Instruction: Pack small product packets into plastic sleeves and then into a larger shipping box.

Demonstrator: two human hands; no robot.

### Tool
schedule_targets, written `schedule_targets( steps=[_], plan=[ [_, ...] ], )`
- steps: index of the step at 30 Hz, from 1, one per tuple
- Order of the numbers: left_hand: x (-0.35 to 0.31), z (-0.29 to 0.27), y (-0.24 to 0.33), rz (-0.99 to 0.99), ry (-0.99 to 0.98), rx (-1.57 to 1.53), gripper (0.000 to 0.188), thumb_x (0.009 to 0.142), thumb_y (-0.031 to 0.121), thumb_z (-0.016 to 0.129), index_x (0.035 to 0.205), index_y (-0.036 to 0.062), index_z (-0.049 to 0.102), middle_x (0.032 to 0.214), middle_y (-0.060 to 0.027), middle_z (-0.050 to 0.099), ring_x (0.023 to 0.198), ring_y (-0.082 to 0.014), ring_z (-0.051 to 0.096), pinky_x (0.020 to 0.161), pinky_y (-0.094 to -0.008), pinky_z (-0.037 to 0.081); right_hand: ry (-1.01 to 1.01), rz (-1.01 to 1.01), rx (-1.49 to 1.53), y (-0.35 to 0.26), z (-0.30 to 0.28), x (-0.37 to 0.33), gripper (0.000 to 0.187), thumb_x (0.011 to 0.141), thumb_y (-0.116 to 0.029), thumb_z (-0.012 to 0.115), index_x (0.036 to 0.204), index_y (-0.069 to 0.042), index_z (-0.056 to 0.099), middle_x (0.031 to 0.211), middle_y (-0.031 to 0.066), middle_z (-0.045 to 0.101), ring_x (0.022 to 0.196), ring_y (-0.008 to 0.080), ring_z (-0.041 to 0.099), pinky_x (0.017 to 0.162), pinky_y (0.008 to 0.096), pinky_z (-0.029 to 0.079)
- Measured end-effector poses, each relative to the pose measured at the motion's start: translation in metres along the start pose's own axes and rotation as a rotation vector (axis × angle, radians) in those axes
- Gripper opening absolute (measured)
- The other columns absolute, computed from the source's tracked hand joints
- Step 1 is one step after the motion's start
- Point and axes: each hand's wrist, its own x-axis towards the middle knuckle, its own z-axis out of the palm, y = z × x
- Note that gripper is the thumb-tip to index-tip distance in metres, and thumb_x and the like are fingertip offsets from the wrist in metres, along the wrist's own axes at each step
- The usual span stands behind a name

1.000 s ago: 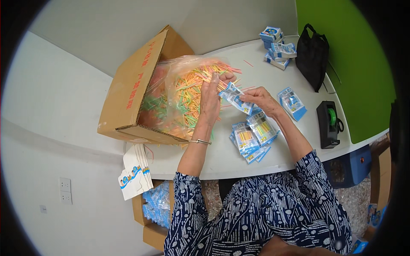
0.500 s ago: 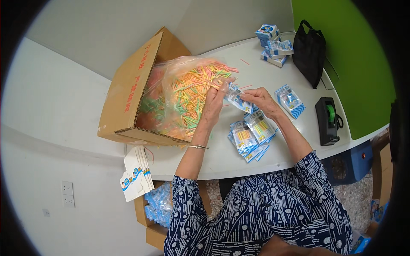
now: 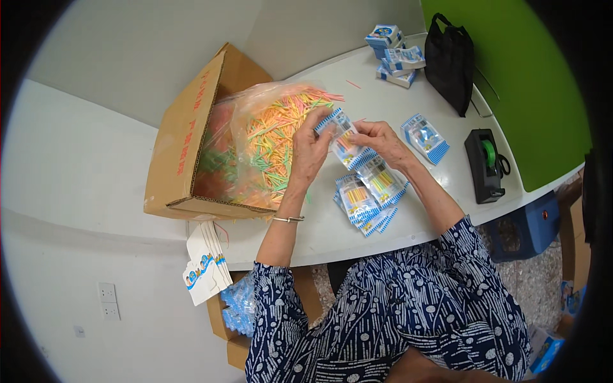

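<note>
Both hands hold one small clear packet [image 3: 345,150] with blue-and-white striped ends, and orange-pink sticks show inside it. My left hand [image 3: 310,152] grips its left side near the top, fingers partly behind it. My right hand [image 3: 385,144] pinches its right edge. Just below lies a pile of similar packets; the top filled packet [image 3: 382,180] shows yellow-green sticks. To the left, a heap of thin pink, yellow, orange and green sticks [image 3: 276,131] spills from a clear plastic bag [image 3: 239,121] in a tipped cardboard box [image 3: 185,137].
Another packet [image 3: 425,138] lies right of my hands, near a black tape dispenser [image 3: 485,167]. Small blue-and-white boxes [image 3: 396,75] and a black bag [image 3: 449,64] stand at the back. Folded white cartons [image 3: 207,267] hang at the near left edge, above an open carton of blue packets [image 3: 239,306].
The sticks held at the packet's mouth by my left fingers are now inside it. The packet has turned more upright, and my left hand has moved down along its side.
</note>
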Motion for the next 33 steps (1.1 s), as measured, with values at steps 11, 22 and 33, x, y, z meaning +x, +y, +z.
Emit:
schedule_targets(
  steps=[11,22,33],
  plan=[
    [-0.001,0.021,0.018,-0.098,-0.144,-0.154,0.032,0.080,0.003,0.063,0.111,-0.0002,0.053,0.103,-0.0078,0.057,0.094,-0.0129,0.056,0.081,-0.0261,0.047,-0.103,0.147,-0.194,-0.015,-0.020,-0.016,0.025,0.081,-0.021,0.070,0.096,-0.001,0.071,0.085,0.0033,0.069,0.077,0.0060,0.060,0.072,0.0201,0.045],
    [-0.034,0.065,0.011,-0.082,-0.132,-0.077,0.030,0.079,0.006,0.063,0.107,0.0006,0.053,0.096,-0.0095,0.062,0.085,-0.0163,0.060,0.076,-0.0287,0.048,-0.144,0.206,-0.392,-0.008,-0.060,-0.058,0.026,0.078,-0.029,0.072,0.079,-0.003,0.069,0.062,-0.0021,0.057,0.063,0.0054,0.050,0.060,0.0214,0.038],
    [-0.114,0.029,-0.017,-0.209,0.066,0.553,0.036,0.088,0.021,0.063,0.114,-0.0003,0.050,0.097,-0.0132,0.057,0.089,-0.0223,0.056,0.077,-0.0353,0.046,0.239,0.097,-1.011,0.030,-0.038,-0.091,0.066,0.075,-0.047,0.070,0.114,0.004,0.055,0.095,0.0176,0.057,0.087,0.0277,0.056,0.073,0.0374,0.046]
  ],
)
